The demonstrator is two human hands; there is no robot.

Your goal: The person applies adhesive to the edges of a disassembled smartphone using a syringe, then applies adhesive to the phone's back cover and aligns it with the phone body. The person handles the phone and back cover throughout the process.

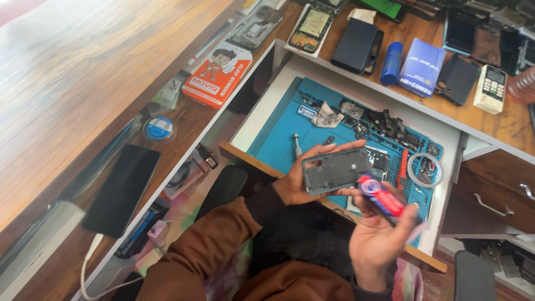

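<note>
My left hand (pixel 298 181) holds a grey phone back frame (pixel 336 170) flat, its inner side facing up, over an open drawer. My right hand (pixel 379 234) grips a small red and blue tube (pixel 380 195) whose tip rests at the frame's right edge. Both hands hover above a blue repair mat (pixel 284 131) lining the drawer, which carries a screwdriver (pixel 296 144), a red-handled tool (pixel 403 167), a clear tape ring (pixel 425 170) and several small phone parts.
A black phone (pixel 121 189) on a white cable lies on the lower shelf at left, near an orange box (pixel 217 75). The desk behind holds a blue box (pixel 421 67), a blue cylinder (pixel 391 62), a white remote (pixel 491 88), and phone cases. Wooden drawers (pixel 490 192) stand right.
</note>
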